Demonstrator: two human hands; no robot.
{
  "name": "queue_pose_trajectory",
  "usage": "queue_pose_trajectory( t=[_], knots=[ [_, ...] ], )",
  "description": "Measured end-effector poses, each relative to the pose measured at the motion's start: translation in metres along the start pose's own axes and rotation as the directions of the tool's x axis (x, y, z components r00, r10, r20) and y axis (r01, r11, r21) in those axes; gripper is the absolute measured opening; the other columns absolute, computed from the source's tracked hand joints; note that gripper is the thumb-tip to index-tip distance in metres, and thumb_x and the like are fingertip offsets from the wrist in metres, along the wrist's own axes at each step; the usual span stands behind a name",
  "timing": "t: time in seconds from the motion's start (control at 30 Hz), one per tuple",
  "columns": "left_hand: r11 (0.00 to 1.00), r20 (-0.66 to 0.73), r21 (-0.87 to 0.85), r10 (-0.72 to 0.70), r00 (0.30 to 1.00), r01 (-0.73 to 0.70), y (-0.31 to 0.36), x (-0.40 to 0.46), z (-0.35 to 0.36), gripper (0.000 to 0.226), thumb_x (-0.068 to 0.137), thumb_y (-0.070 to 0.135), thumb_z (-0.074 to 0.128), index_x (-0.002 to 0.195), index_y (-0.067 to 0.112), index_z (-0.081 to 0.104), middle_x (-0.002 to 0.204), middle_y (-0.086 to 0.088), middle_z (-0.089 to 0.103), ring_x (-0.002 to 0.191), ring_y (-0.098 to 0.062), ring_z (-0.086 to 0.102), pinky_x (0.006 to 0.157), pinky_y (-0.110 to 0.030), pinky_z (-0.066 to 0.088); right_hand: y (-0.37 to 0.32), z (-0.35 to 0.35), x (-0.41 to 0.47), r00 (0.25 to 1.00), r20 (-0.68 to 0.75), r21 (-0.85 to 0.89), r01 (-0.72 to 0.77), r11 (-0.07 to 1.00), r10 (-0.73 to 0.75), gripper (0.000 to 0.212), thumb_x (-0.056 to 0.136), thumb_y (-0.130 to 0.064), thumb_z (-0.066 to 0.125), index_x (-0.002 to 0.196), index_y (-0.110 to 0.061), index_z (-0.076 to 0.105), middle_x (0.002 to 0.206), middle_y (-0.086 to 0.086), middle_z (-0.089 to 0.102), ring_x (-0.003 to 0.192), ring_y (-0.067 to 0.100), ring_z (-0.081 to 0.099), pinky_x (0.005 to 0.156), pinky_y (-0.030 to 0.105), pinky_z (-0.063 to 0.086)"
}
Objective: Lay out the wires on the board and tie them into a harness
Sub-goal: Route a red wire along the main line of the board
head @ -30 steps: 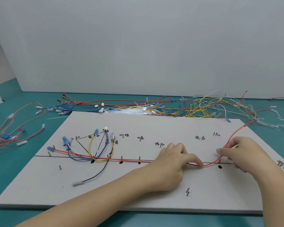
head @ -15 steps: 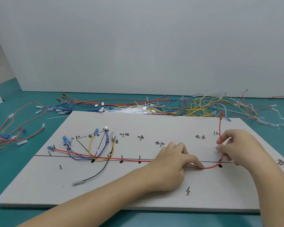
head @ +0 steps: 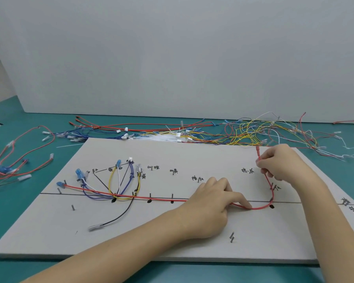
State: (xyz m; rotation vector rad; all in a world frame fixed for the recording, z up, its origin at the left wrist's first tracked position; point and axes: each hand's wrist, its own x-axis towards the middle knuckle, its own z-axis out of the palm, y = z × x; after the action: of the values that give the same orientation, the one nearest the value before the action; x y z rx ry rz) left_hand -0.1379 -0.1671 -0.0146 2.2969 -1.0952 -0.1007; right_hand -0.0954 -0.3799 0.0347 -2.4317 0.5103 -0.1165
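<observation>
Red wire (head: pixel 131 196) is now bending upward at right of frame: your right hand (head: pixel 280 164) is pinching its free end, moved up since a second ago (routing the branch), left hand (head: pixel 215 199) pressing it onto the board (head: pixel 172 237).

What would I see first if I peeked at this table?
A long red wire runs across the grey board. The left hand presses it down while the right hand pinches its upturned end. Behind the board lies a tangled pile of loose wires.
</observation>
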Motion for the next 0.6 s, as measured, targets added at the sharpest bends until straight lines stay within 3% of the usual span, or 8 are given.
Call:
queue_pose_trajectory(
  t=[0.13,0.33,0.47,0.6],
  knots=[
    [1.0,-0.011,0.015,0.01,1.0,-0.01,-0.002,-0.001,0.002,0.058,0.089,-0.004,0.036,0.125,0.036,0.058,0.102,0.004,0.042,0.092,-0.014,0.031,0.085,-0.029,0.028,0.002,0.004,0.016,1.0,-0.031,0.091,0.01,0.996,-0.007,0.009,0.086,-0.004,0.066,0.077,-0.002,0.069,0.061,0.01,0.065,0.049,0.017,0.049,0.047,0.025,0.038],
    [1.0,-0.013,0.018,0.012,1.0,-0.012,-0.002,0.0,0.002,0.058,0.09,-0.004,0.037,0.126,0.036,0.058,0.101,0.005,0.04,0.093,-0.014,0.031,0.087,-0.028,0.028,0.023,0.003,0.028,0.991,-0.137,0.111,0.016,0.994,0.0,0.009,0.085,-0.014,0.071,0.081,-0.006,0.072,0.071,-0.002,0.061,0.066,0.017,0.054,0.059,0.026,0.039],
    [1.0,-0.013,0.019,0.01,1.0,-0.01,-0.002,-0.001,0.002,0.058,0.09,-0.003,0.036,0.126,0.037,0.058,0.101,0.005,0.04,0.094,-0.015,0.032,0.088,-0.028,0.029,0.029,0.004,0.03,0.989,-0.133,0.222,-0.03,0.975,0.06,0.001,0.084,-0.009,0.071,0.084,-0.008,0.072,0.094,0.007,0.068,0.09,0.025,0.058,0.08,0.032,0.043],
    [1.0,-0.019,0.028,0.012,1.0,-0.011,-0.001,-0.001,0.002,0.057,0.091,-0.002,0.036,0.127,0.036,0.057,0.101,0.006,0.039,0.094,-0.014,0.031,0.087,-0.027,0.028,0.033,0.006,0.032,0.989,-0.124,0.274,-0.045,0.961,0.081,0.001,0.082,-0.011,0.073,0.082,-0.012,0.074,0.091,0.011,0.069,0.088,0.028,0.059,0.079,0.034,0.044]
  ],
)
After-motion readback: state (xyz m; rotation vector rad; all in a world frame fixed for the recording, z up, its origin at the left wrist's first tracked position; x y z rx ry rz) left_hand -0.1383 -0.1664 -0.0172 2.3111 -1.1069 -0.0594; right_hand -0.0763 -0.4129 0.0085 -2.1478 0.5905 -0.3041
